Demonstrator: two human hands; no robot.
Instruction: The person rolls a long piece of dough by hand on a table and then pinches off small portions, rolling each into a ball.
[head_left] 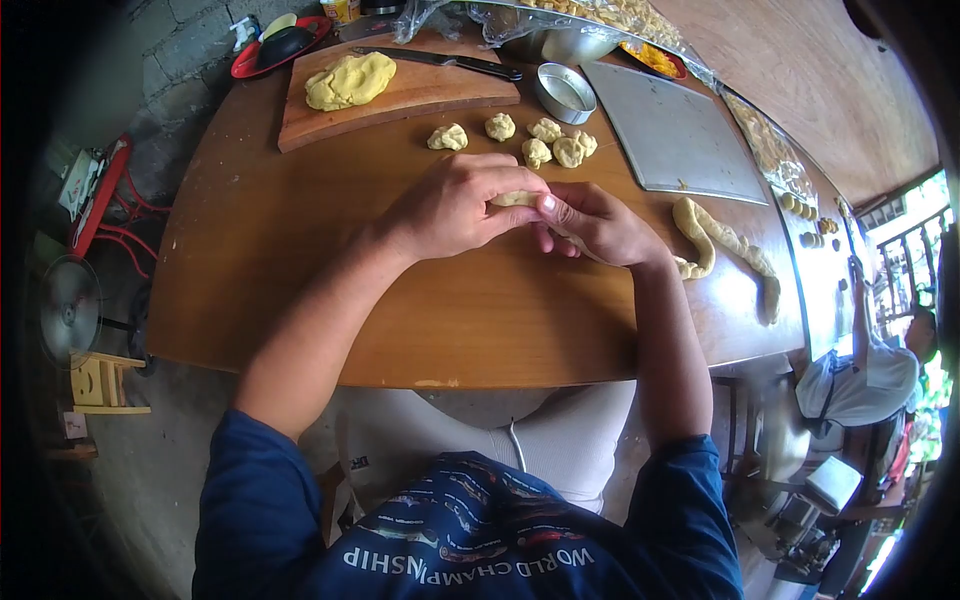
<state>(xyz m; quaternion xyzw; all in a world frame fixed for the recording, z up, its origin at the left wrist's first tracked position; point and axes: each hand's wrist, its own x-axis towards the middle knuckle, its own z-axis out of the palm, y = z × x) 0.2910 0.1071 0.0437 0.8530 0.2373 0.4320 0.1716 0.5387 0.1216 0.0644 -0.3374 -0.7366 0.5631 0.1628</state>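
Observation:
Between the fingers of both hands is a piece of pale yellow dough, raised over the wooden table. My left hand pinches one end of it from the left. On the other side my right hand grips it with thumb and fingers, hiding part of the dough. Just beyond the hands lie several small dough lumps. A long, bent dough rope rests on the table right of my right hand.
A large dough mass sits on a cutting board with a knife. A round metal tin and a flat metal tray lie at the back. Another person is at the far right, near a fan-side chair opposite.

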